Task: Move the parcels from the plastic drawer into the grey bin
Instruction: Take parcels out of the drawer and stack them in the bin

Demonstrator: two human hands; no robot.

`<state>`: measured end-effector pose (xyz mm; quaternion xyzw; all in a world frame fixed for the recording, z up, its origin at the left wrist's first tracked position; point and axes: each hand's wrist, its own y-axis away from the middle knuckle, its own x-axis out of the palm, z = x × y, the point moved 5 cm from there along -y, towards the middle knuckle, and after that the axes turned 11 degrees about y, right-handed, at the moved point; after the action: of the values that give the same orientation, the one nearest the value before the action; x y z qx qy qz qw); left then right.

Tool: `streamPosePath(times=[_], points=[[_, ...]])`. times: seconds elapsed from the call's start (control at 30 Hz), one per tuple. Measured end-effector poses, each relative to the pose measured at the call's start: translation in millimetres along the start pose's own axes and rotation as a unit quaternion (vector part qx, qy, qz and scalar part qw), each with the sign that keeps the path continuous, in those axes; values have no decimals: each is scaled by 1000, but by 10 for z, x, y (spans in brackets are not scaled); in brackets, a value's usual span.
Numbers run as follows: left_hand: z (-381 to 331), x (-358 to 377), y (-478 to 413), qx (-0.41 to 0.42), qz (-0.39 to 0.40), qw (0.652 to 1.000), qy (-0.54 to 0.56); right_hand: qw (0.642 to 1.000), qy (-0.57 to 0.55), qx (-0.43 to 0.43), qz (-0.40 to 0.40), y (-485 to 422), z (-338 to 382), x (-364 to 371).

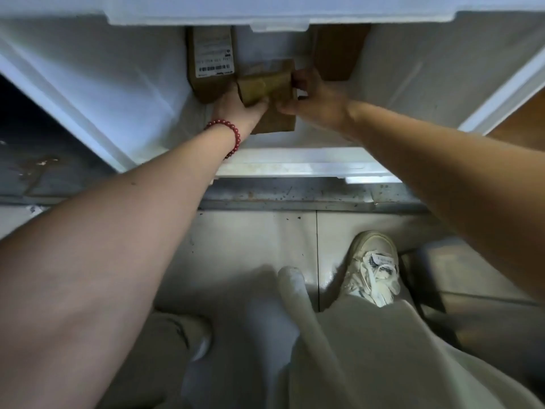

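Nearest, a white laced sneaker point(373, 267) stands before the white translucent plastic drawer point(295, 168); inside the drawer, near its front wall, the left hand point(236, 107), a red bead bracelet point(234, 131) at its wrist, curls round the left end of a small brown tape-wrapped parcel point(267, 82) while the right hand point(314, 98) pinches its right end, likely so both can lift it level; beneath it lies a flat brown cardboard parcel point(278, 124); toward the drawer's back stand a labelled brown cardboard parcel point(211, 54) and a plain brown parcel point(339, 51); the grey bin is out of view.
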<state>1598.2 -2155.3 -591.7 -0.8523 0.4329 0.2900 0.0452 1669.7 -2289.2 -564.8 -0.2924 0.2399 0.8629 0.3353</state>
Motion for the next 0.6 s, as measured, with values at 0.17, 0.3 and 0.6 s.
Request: streamPosePath(times=[0.17,0.3,0.6], points=[[-326,-214,411,17,19,999,-24,994,-103,16,-21,649,131,-111],[-469,-323,836,23,43,998,-31,985,-167,17,-45,1183,239,-103],[-746,-390,1821,14,123,992,15,975,-206,-9,-78,2225,278,-150]])
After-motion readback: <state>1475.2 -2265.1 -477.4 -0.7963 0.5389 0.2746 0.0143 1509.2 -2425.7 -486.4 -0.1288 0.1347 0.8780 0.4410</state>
